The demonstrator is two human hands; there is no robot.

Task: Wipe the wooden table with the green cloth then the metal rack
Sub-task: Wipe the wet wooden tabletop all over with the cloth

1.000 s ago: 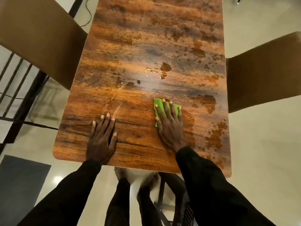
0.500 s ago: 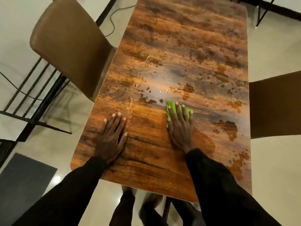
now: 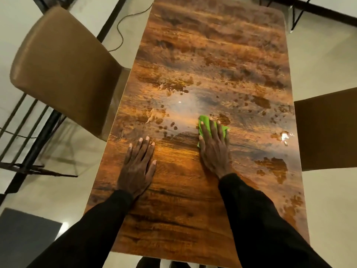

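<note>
Looking down through the head camera, I had the table [image 3: 212, 45] running away from me toward 12 o'clock. Its wood was glossy and blotched with wet patches [image 3: 274, 167]. My left hand [image 3: 138, 167] lay flat on the bare wood at about 7 o'clock from the table's middle, with the fingers straight and a little spread, holding nothing. My right hand [image 3: 213, 149] pressed down on the cloth [image 3: 205, 122] with its fingers straight across it, not curled round it. The green cloth sat near the middle of the tabletop, at 2 o'clock from my left hand, and its edges showed beyond my fingertips. A shiny wet pool [image 3: 179, 101] lay at 11 o'clock from the cloth.

One chair [image 3: 63, 68] stood at 10 o'clock, its back against the table's left edge. A second chair [image 3: 328, 130] stood at 3 o'clock. Part of the black metal rack [image 3: 29, 132] showed at 9 o'clock, beyond the first chair. A grey mat [image 3: 25, 233] lay on the floor at 8 o'clock.
</note>
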